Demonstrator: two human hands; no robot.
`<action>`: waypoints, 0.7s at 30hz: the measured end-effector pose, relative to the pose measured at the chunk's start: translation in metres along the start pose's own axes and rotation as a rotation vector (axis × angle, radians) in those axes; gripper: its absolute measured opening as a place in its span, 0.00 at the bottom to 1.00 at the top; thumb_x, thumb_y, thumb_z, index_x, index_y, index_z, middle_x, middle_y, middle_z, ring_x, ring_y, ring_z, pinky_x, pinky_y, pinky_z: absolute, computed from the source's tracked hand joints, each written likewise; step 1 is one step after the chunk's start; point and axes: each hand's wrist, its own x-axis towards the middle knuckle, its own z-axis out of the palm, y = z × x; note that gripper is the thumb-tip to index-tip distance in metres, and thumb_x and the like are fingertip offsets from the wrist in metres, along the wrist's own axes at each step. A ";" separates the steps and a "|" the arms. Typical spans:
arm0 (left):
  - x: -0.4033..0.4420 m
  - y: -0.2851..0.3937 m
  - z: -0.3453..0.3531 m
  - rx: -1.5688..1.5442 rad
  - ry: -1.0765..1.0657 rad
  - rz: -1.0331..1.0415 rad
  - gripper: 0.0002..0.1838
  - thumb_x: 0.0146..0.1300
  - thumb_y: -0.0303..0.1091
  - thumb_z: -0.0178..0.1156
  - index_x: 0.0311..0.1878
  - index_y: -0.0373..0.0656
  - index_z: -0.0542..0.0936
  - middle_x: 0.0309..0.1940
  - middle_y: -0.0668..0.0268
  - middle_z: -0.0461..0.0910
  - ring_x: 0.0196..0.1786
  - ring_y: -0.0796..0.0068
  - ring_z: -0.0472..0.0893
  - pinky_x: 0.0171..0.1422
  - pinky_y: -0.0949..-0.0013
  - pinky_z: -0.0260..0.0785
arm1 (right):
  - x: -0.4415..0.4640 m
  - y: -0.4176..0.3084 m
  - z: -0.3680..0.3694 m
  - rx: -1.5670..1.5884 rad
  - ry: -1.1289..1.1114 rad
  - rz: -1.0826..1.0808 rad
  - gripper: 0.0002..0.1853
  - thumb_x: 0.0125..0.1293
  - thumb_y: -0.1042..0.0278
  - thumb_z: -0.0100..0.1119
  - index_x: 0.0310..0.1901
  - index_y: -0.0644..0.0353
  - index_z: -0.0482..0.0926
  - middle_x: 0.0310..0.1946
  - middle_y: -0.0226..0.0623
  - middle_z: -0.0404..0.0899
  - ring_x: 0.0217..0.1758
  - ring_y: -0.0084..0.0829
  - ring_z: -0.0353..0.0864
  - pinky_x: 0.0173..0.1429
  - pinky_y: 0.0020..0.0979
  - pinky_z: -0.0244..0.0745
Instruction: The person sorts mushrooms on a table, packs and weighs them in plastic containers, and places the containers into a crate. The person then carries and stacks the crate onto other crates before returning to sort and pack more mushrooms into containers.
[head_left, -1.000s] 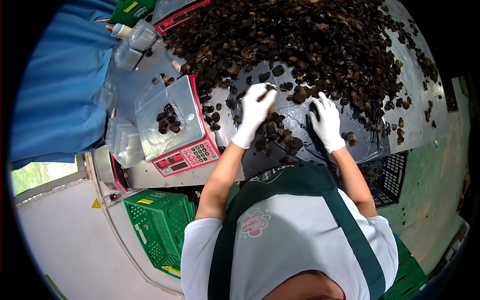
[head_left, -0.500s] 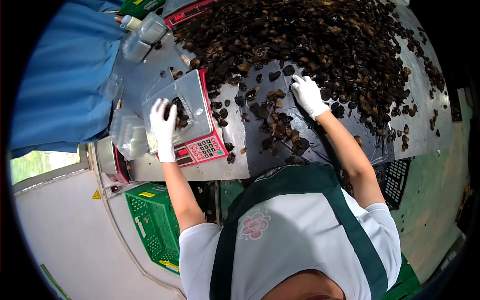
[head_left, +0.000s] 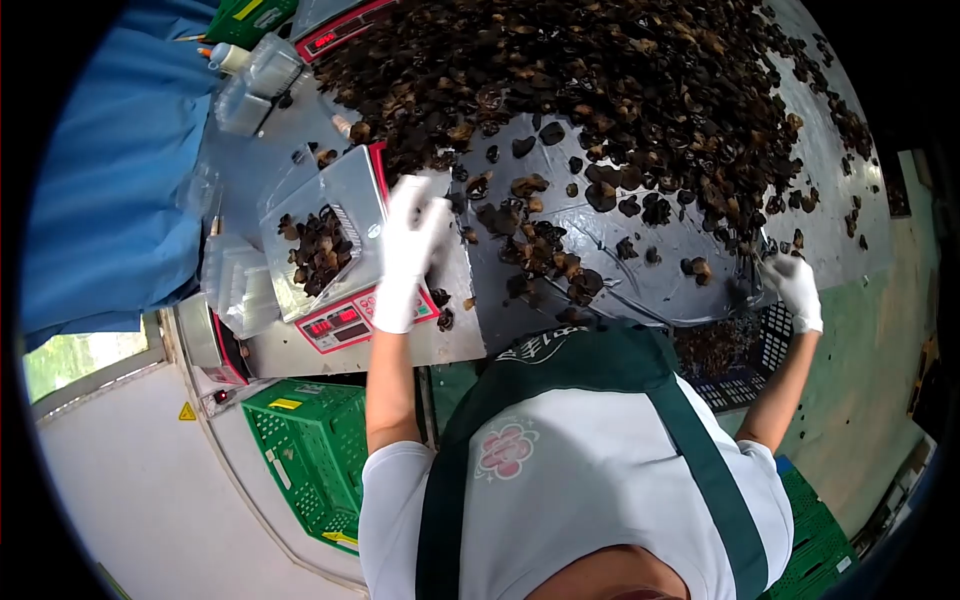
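My left hand (head_left: 412,250), white-gloved and blurred by motion, is over the right edge of the red-rimmed scale (head_left: 345,320); its fingers look apart and nothing shows in them. On the scale a clear plastic tray (head_left: 350,232) holds dark, curled fungus-like pieces (head_left: 322,250). At the table's right front edge, my right hand (head_left: 793,285), gloved too, has its fingers bent together above a black crate (head_left: 775,340); whatever they hold, if anything, is too small to make out. A large heap of dark pieces (head_left: 600,80) covers the back of the table.
Stacked clear trays (head_left: 240,285) lie left of the scale, with more trays (head_left: 258,85) and a white bottle (head_left: 230,58) behind. A second scale (head_left: 345,30) stands at the back. Green crates (head_left: 310,450) are below the table. Smaller clusters of pieces (head_left: 545,250) lie in front of the heap.
My left hand went from the pieces to the tray, then moved back right off it; the tray holds more pieces. My right hand moved from the heap's front to the right table edge.
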 end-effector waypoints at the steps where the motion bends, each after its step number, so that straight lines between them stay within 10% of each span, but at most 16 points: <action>1: -0.004 -0.007 0.025 0.145 -0.080 0.083 0.37 0.53 0.49 0.68 0.64 0.44 0.69 0.67 0.51 0.62 0.69 0.55 0.63 0.70 0.57 0.57 | 0.007 0.069 0.006 -0.181 0.091 0.029 0.11 0.56 0.62 0.64 0.37 0.60 0.83 0.33 0.44 0.84 0.39 0.36 0.84 0.45 0.34 0.77; 5: -0.014 -0.013 0.104 0.573 -0.292 0.225 0.62 0.41 0.63 0.71 0.75 0.50 0.48 0.75 0.50 0.36 0.76 0.42 0.40 0.73 0.40 0.43 | -0.029 0.054 0.006 -0.490 0.186 0.192 0.29 0.50 0.58 0.68 0.55 0.56 0.74 0.41 0.47 0.82 0.47 0.45 0.81 0.49 0.41 0.76; 16: 0.079 -0.004 0.177 0.530 -0.173 0.440 0.56 0.43 0.70 0.64 0.73 0.52 0.56 0.74 0.52 0.44 0.75 0.46 0.48 0.73 0.42 0.44 | 0.025 -0.165 0.135 -0.022 0.444 -0.633 0.31 0.54 0.61 0.67 0.61 0.54 0.70 0.55 0.42 0.76 0.53 0.40 0.79 0.55 0.34 0.75; 21: 0.078 0.016 0.178 0.659 -0.340 0.465 0.38 0.53 0.62 0.61 0.66 0.56 0.70 0.73 0.61 0.54 0.72 0.53 0.56 0.72 0.50 0.49 | 0.047 -0.221 0.153 -0.093 0.308 -0.485 0.37 0.49 0.65 0.70 0.62 0.60 0.66 0.59 0.44 0.72 0.58 0.40 0.75 0.58 0.35 0.74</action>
